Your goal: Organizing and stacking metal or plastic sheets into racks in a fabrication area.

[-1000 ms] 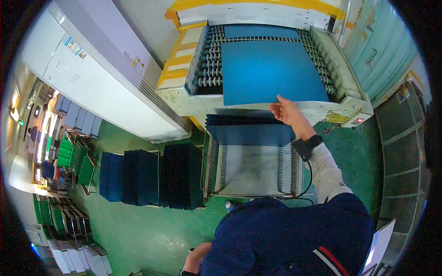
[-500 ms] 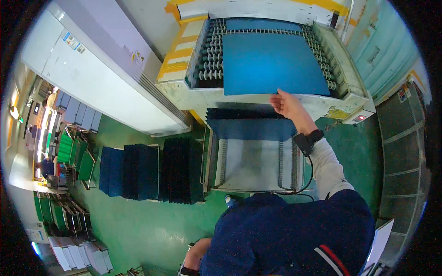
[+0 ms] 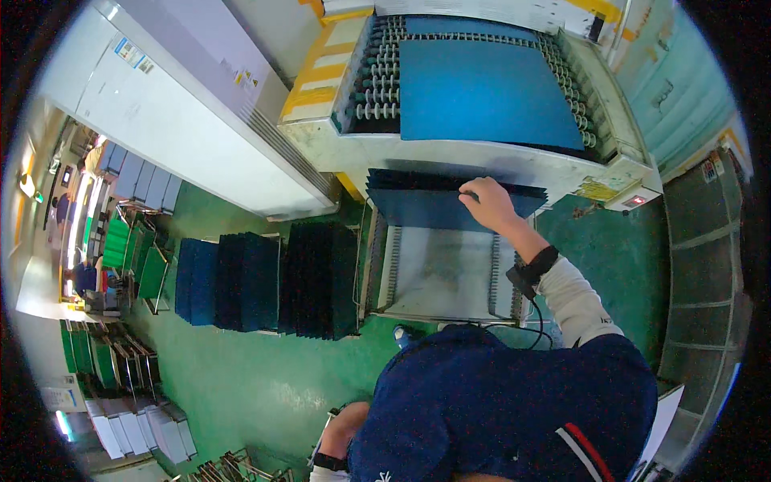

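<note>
My right hand (image 3: 488, 206) is at the upper edge of the front dark blue panel (image 3: 418, 210), its fingers curled closed there. That panel stands upright with several others, close together at the far end of a slotted metal rack (image 3: 438, 313). Beyond the rack, a flat bright blue panel (image 3: 490, 92) lies on the rollers of a conveyor machine (image 3: 353, 151), its near edge at the machine's front lip. My left hand (image 3: 347, 424) hangs low beside my body, near a thin metal bar. My body hides its fingers.
Left of the rack, more dark panels (image 3: 249, 281) stand upright in racks on the green floor (image 3: 265, 377). A tall white cabinet (image 3: 193, 120) leans into view at the upper left. Along the right side runs a grey framed panel (image 3: 699, 273). Green boards (image 3: 148, 269) stand in racks far left.
My right hand has moved down from the bright blue panel's near edge to the upright panels, and its fingers have closed. The view has shifted slightly. My left hand stays low.
</note>
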`<state>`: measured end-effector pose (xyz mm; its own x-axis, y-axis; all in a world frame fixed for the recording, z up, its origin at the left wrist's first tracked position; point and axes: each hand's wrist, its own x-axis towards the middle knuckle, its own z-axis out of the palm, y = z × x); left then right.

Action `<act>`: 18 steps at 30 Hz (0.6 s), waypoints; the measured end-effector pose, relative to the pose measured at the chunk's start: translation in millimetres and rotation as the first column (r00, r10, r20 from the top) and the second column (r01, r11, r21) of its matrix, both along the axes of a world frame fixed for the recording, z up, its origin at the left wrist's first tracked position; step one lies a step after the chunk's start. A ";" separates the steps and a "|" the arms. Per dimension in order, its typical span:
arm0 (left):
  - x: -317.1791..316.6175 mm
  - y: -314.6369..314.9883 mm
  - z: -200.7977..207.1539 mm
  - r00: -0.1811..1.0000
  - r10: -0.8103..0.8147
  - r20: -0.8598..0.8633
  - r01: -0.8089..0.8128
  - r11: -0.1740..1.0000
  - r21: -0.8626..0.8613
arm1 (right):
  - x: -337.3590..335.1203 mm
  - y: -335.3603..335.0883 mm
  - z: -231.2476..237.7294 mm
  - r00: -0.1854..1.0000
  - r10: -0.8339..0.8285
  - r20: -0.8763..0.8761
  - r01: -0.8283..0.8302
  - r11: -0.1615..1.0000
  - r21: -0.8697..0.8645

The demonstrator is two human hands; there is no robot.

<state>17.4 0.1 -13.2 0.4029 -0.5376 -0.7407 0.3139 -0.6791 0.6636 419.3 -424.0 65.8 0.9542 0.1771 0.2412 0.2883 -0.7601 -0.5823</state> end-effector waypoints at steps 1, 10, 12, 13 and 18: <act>6.3 -3.6 10.0 1.000 0.004 0.006 -0.004 1.000 0.000 | -4.1 -0.3 -0.7 0.995 0.016 0.094 -0.008 0.996 -0.089; 47.5 -26.9 83.3 0.997 -0.043 0.059 0.037 0.995 0.089 | -20.3 3.8 -11.8 0.986 0.054 0.155 -0.020 0.978 -0.209; 46.3 -24.0 79.6 0.997 -0.052 0.059 0.046 0.994 0.099 | -22.5 4.6 -17.6 0.988 0.053 0.147 -0.020 0.976 -0.218; 38.5 -17.9 63.5 0.997 -0.051 0.060 0.049 0.998 0.041 | -23.8 5.7 -19.4 0.989 0.055 0.139 -0.023 0.974 -0.225; 8.3 0.6 44.1 0.961 0.266 -0.078 -0.267 0.964 -0.003 | -31.3 9.5 -19.2 0.982 0.033 0.186 0.008 0.977 -0.213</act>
